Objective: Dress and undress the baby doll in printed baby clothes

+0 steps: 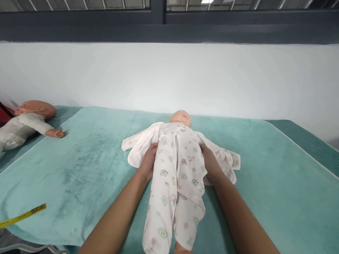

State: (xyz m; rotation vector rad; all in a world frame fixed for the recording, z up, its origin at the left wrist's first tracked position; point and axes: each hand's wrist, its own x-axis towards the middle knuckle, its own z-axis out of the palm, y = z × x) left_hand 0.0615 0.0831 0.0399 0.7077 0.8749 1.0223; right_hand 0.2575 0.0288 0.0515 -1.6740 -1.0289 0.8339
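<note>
White-bodied doll (pixel 19 127) lies left of clothed doll (pixel 165 174).

Location: an indoor room, apparently for infant-care training; the exact type cannot be confirmed. Indicators: a clothed doll (pixel 182 165) lies midway along the green-covered bench (pixel 278 176). A second doll (pixel 25 125), with a pale cloth body, lies at the left end of the bench. A plain white wall (pixel 169 74) stands behind the bench. A dark-framed window (pixel 157 21), backed by bars, is set high behind the bench.
</note>
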